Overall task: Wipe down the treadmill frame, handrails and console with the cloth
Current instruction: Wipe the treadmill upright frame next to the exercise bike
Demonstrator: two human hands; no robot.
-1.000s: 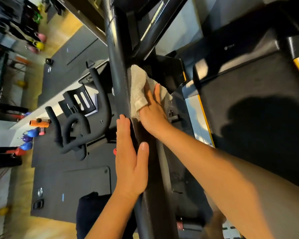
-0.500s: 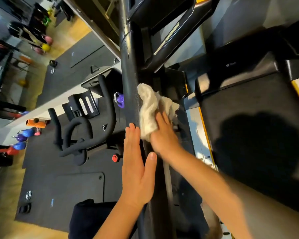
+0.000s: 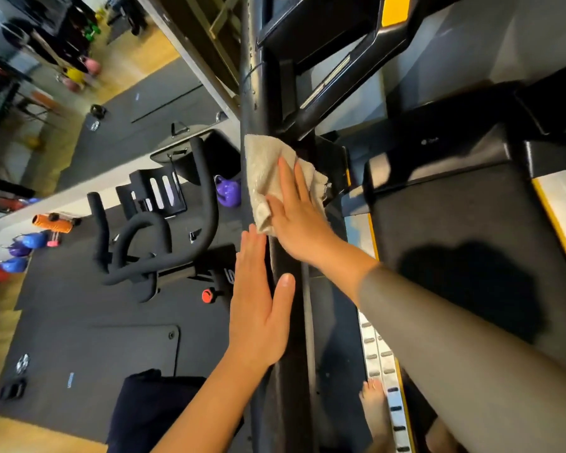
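A black treadmill upright post (image 3: 258, 103) runs down the middle of the head view. A beige cloth (image 3: 263, 168) lies draped on the post just below where a black handrail (image 3: 350, 80) branches off to the upper right. My right hand (image 3: 298, 217) presses the cloth flat against the post with straight fingers. My left hand (image 3: 258, 308) rests flat on the left side of the post just below the cloth, thumb across the front. The treadmill belt (image 3: 464, 256) lies to the right.
An exercise bike's black handlebars (image 3: 151, 243) stand left of the post on dark floor mats. A purple kettlebell (image 3: 227, 191) sits close to the post; blue kettlebells (image 3: 30, 241) and an orange roller (image 3: 51, 223) lie at far left. My bare foot (image 3: 374, 410) is on the side rail.
The right hand slid the cloth down the post and back up a little. The left hand stays flat on the post. The camera view has tilted, showing more of the handrail.
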